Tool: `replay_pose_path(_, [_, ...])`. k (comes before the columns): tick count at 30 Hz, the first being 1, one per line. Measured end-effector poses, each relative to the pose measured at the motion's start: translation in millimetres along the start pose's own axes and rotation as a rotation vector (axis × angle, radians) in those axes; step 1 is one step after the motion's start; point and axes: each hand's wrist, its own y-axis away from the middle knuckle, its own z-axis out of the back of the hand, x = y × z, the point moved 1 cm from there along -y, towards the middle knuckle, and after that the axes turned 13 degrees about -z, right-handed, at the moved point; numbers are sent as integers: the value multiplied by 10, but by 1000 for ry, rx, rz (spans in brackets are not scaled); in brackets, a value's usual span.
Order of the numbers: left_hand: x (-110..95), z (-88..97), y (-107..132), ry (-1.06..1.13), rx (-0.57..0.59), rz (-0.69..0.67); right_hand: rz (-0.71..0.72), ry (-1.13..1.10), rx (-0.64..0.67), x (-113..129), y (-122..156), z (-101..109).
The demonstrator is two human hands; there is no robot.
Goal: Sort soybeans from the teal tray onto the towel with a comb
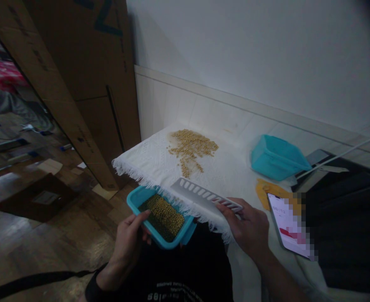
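Observation:
My left hand [128, 243] grips the near edge of a teal tray [134, 200] part-filled with yellowish beans [165, 214]. It holds the tray just below the fringed front edge of a white cloth [150, 161]. My right hand [246, 224] is closed on the handle of a grey slotted scraper [200, 195]. The scraper's blade lies on the cloth's front edge, right beside the tray. A loose pile of the same beans [191, 147] lies farther back on the cloth.
A second teal tray [276, 157] stands tilted at the back right. An orange item [263, 188] and a phone [290, 228] with a lit screen lie to the right. Tall cardboard boxes [87, 75] stand on the left, above a wooden floor.

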Motion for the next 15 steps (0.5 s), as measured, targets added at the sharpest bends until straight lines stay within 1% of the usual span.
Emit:
replay_pose_path(4, [3,4,-2,-5,2,0,-7,65,-136,-72,-58,20])
replay_pose_path(6, [4,-3,0,2,0,10,-1,110,-181,-113,-80,9])
replay_pose_path(9, [0,-15,5,5,-5,10,28,142,-183,-140,-83,-16])
replay_pose_path(15, [2,-10,0,-5,-4,-1,74,128,-175,-116,-60,-11])
